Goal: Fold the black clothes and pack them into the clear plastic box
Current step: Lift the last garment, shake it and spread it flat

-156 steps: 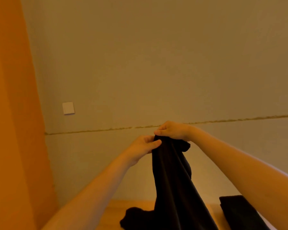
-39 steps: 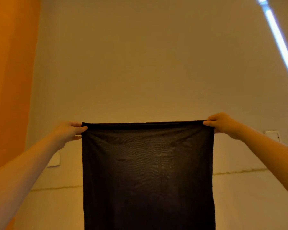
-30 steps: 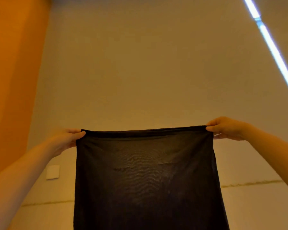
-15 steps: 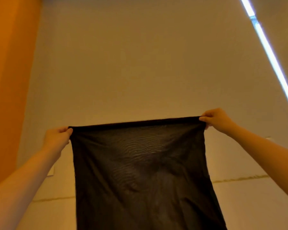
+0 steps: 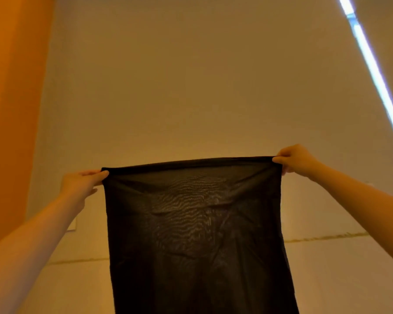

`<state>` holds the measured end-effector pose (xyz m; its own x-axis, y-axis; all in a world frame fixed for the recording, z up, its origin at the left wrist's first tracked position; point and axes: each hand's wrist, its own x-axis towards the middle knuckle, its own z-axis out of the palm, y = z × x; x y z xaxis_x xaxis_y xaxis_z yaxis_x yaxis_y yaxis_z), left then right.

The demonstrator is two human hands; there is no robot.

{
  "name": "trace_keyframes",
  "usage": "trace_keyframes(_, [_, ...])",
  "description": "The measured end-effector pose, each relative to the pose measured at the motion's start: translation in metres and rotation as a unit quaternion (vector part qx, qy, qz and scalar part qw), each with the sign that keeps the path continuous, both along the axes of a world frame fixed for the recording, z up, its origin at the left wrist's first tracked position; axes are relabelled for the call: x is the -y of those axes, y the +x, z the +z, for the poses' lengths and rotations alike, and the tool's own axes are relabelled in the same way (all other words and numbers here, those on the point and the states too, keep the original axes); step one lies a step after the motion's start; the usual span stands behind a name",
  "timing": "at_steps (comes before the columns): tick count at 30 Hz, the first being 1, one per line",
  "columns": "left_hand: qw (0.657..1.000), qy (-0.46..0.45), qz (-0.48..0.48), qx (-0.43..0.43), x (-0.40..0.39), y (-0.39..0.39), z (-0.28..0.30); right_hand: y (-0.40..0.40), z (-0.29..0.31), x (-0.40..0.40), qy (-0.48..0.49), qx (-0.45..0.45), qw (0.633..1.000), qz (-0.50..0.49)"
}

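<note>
While the head camera looked up at the wall (image 5: 191,87), the black garment (image 5: 195,234) hung spread out in the air between the two raised hands, its top hem pulled into a nearly straight line and its lower part running out of the bottom of the view. The left hand (image 5: 82,182) pinched the hem's left corner between thumb and fingers, which were curled onto the cloth. The right hand (image 5: 293,159) gripped the right corner, fingers bent tightly round the fabric. The right corner sat a little higher than the left, so the hem sloped gently down toward the left.

Compared with half a second before, the cloth was held much the same, stretched and see-through in its upper middle, with slightly deeper creases fanning down from the right corner. Five seconds earlier both hands had been together at one bunched point, with the garment dangling as a narrow column; they had since drawn well apart. A bright light strip (image 5: 372,69) crossed the upper right, and an orange panel (image 5: 9,109) filled the left edge.
</note>
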<state>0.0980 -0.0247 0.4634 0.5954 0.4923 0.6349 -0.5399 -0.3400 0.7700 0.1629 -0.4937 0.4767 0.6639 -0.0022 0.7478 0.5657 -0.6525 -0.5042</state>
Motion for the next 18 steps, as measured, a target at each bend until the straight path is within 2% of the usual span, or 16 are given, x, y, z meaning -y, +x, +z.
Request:
trace_keyframes(3, [0.995,0.056,0.041,-0.066,-0.003,0.001,-0.008,-0.003,-0.003,-0.005,-0.041,-0.028,0.998,-0.037])
trace_keyframes(7, [0.993,0.066,0.059,-0.073,-0.006,0.0,-0.01,-0.007,-0.005,-0.009,-0.039,-0.021,0.998,-0.05])
trace_keyframes(10, [0.995,0.053,0.046,-0.065,-0.004,-0.007,-0.009,-0.013,-0.008,-0.007,-0.043,-0.028,0.998,-0.022])
trace_keyframes(13, [0.996,0.035,-0.015,-0.08,-0.007,-0.019,-0.007,-0.019,-0.014,0.002,-0.029,-0.064,0.997,0.024])
trace_keyframes(18, [0.994,0.043,-0.049,-0.091,-0.014,-0.018,-0.009,-0.011,-0.024,0.012,0.057,-0.081,0.991,0.09])
